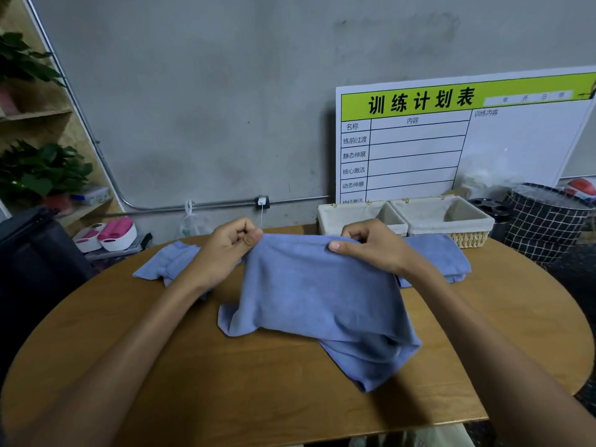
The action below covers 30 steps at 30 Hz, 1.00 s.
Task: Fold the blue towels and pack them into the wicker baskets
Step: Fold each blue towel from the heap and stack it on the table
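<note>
The wooden tabletop carried the blue towel, its lower part draped there, its top edge lifted and pinched by the left hand and right hand. Beyond lay two more towels, then two lined wicker baskets.

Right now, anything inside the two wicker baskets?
No towels show in the left basket or the right basket: only pale fabric lining. The right hand and the held towel cover the left basket's near corner, so its floor there is unseen.
</note>
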### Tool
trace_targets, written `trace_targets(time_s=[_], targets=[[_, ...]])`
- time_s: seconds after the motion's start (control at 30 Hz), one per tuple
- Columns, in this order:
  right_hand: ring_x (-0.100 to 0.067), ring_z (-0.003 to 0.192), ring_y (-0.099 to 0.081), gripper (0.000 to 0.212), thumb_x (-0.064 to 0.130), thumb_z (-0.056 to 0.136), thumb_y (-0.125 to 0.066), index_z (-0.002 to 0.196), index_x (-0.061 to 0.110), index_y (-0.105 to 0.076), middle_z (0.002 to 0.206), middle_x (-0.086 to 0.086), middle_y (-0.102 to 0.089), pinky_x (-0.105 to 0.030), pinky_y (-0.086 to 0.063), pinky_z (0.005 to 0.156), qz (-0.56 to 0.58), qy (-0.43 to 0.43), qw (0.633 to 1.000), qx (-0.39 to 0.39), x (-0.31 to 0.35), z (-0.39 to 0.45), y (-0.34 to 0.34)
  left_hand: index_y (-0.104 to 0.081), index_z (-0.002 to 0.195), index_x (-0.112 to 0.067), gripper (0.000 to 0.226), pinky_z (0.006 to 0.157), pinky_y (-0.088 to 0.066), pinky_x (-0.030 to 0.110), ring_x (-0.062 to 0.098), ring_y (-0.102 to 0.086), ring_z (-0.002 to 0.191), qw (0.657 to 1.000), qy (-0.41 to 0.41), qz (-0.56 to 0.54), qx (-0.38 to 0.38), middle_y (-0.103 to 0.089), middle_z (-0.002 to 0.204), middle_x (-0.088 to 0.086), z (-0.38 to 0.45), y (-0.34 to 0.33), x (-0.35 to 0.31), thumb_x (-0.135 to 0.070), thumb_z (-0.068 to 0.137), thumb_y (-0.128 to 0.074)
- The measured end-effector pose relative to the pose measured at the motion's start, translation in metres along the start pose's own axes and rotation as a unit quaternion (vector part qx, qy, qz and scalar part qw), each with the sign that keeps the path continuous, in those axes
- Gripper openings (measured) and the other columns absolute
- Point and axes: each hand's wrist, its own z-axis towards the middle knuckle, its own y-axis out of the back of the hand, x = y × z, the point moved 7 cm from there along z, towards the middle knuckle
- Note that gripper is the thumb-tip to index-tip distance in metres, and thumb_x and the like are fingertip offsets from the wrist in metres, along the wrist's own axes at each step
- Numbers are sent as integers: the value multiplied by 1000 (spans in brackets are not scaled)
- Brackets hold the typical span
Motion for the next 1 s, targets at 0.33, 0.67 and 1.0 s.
trace_targets(time_s=[0.33,0.67,1.0], targets=[[-6,52,-26,49,37,81,-74,53,9,-46,52,5,-30,-19,-18,49,-43,15,998,44,54,-47,63,-63,76,-18,39,56,-26,27,16,-32,56,983,-16,156,91,-37,60,21,-35,26,-73,-56,77,-75],[-30,100,-60,37,64,77,-71,92,30,-68,95,0,-61,-35,-41,79,-384,-125,913,-62,-90,5,4,-62,99,-28,28,72,-44,44,30,-57,91,881,18,470,-42,-50,100,-2,-12,-26,88,-24,78,-79],[-29,88,-61,23,41,88,-59,95,22,-71,96,1,-63,-37,-46,67,-330,-34,934,-131,-172,-82,-43,-71,112,-30,43,80,-51,44,25,-64,106,902,65,425,-49,-63,118,-5,-110,-67,155,-55,89,-46]])
